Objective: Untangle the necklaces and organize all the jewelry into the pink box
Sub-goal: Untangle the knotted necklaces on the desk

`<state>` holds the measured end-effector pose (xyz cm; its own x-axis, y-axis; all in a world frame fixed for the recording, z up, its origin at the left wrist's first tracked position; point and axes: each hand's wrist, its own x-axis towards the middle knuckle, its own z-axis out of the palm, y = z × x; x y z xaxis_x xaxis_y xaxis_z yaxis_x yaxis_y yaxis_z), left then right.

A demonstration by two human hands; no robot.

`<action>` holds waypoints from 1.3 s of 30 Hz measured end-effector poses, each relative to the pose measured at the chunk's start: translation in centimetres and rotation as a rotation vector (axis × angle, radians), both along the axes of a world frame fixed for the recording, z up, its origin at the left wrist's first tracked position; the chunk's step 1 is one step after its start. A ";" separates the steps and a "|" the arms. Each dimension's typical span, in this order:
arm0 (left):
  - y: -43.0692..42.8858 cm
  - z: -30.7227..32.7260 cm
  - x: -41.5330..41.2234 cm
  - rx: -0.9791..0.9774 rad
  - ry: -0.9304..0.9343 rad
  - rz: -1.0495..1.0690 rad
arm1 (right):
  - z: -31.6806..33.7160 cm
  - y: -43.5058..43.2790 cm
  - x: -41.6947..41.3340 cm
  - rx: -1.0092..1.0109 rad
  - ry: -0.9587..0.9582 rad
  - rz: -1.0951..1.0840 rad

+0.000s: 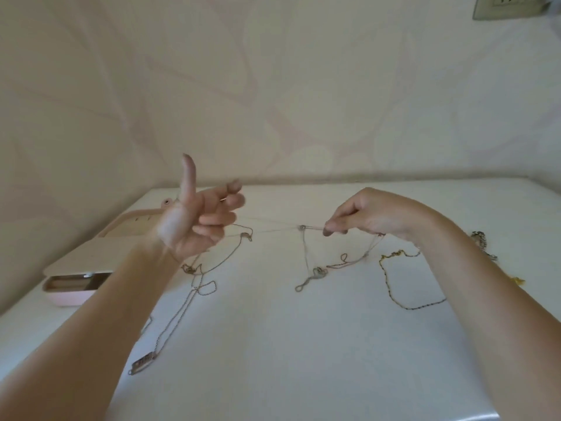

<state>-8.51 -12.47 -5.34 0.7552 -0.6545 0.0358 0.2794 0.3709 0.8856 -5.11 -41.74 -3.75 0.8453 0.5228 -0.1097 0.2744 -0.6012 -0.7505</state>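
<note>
A thin silver chain (273,228) is stretched taut above the white table between both hands. My left hand (200,220) is raised palm toward me, thumb pointing up, with the chain caught in its curled fingers. My right hand (364,218) pinches the chain's other end beside a small bead (301,227). Strands hang from the bead and my right hand down to a small tangle (317,273) on the table. A longer chain with a bar pendant (144,361) trails from under my left hand toward me. The pink box (71,294) stands open at the left, its lid (91,253) raised.
A dark beaded chain (394,296) lies in a loop under my right wrist. More jewelry (482,243) and a small yellow piece (517,280) sit beyond my right forearm. The table (288,344) backs onto a patterned wall with a socket plate (510,7).
</note>
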 end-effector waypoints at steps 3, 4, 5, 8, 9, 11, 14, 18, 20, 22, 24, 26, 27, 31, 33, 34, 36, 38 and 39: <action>1.7 -0.3 -0.6 0.388 -0.180 -0.121 | 1.2 -1.5 -0.2 0.039 0.009 0.036; 1.8 -0.5 -0.7 0.338 -0.201 -0.245 | 1.4 -1.8 -0.2 0.030 -0.001 0.036; 2.0 -0.6 -0.6 0.273 -0.182 -0.295 | 1.4 -2.0 -0.1 0.017 -0.013 0.033; 2.7 -0.4 -0.2 0.134 -0.078 -0.359 | 1.3 -2.4 0.1 0.021 -0.011 0.058; 2.7 -0.1 -0.3 0.103 -0.060 -0.337 | 1.1 -2.4 0.2 0.033 -0.018 0.068; 2.2 0.5 -0.8 0.173 -0.072 -0.175 | 0.8 -2.1 0.4 0.094 -0.062 0.052; 0.9 0.9 -2.1 0.352 -0.147 0.136 | 0.5 -1.3 0.4 0.269 -0.070 0.068; -0.7 0.0 -3.7 0.279 -0.115 0.248 | -0.4 0.2 0.2 0.296 0.079 0.185; -1.0 -0.3 -4.7 0.230 -0.095 0.292 | -0.7 0.7 0.0 0.185 0.089 0.203; -1.0 -0.4 -5.6 0.192 -0.099 0.335 | -0.7 1.0 -0.3 0.105 0.055 0.207; -0.9 -0.3 -6.4 0.168 -0.108 0.364 | -0.6 1.3 -0.6 0.105 0.005 0.181; -0.9 -0.2 -6.9 0.139 -0.118 0.377 | -0.5 1.6 -0.8 0.170 -0.015 0.167; -1.1 0.0 -7.1 0.126 -0.122 0.389 | -0.5 1.7 -0.9 0.199 -0.015 0.174; -1.8 0.9 -7.5 0.078 -0.164 0.485 | -0.7 2.2 -1.3 0.166 0.021 0.250; -1.9 1.4 -7.5 0.035 -0.185 0.550 | -1.0 2.7 -1.4 0.165 0.006 0.284; -1.8 1.5 -7.6 0.010 -0.185 0.580 | -1.1 2.9 -1.5 0.164 -0.020 0.281; -1.5 1.5 -7.6 -0.034 -0.174 0.627 | -1.2 3.4 -1.6 0.164 -0.056 0.265; -1.0 1.4 -7.6 -0.055 -0.167 0.661 | -1.3 3.8 -1.8 0.175 -0.062 0.275; -0.7 1.3 -7.6 -0.060 -0.167 0.678 | -1.3 4.0 -1.9 0.175 -0.067 0.274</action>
<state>-16.11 -13.20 -3.99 0.9774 -0.0338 0.2086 -0.1694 0.4646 0.8692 -7.03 -37.72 -5.08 0.6727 0.7380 0.0533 0.4607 -0.3614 -0.8107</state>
